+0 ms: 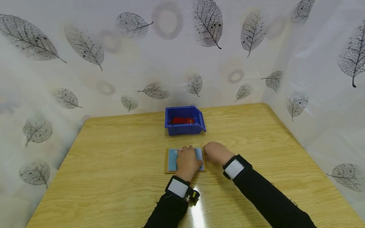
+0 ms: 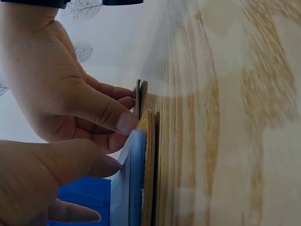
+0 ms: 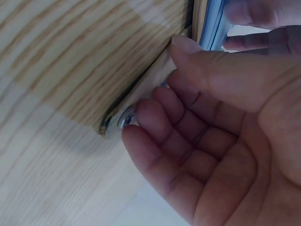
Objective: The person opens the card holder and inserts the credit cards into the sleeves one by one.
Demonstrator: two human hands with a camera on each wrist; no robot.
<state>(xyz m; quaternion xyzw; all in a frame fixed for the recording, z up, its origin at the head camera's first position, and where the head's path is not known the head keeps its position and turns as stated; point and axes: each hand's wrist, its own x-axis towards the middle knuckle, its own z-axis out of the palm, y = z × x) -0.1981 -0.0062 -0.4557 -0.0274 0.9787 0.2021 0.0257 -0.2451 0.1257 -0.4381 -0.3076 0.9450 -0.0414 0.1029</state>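
Observation:
A tan leather cover [image 1: 166, 164] with a stitched edge lies flat on the table, a blue and white booklet or stack of sheets [image 1: 172, 161] on it. My left hand [image 1: 188, 163] rests on the blue stack, fingers pointing forward and thumb extended to the right. At the cover's right edge, my right hand [image 1: 215, 153] has its fingers curled and its thumb bent against a short strap [image 3: 149, 89] with a metal snap [image 3: 127, 117]. The strap's end also shows in the left wrist view, between the right hand's fingers. In the head view the right hand hides the strap.
Beyond the cover stands a blue plastic bin [image 1: 184, 129] with a red item [image 1: 182, 120] inside, its print too small to read. Leaf-patterned sheeting [image 1: 176, 57] surrounds the wooden table [image 1: 119, 164] at the back and sides.

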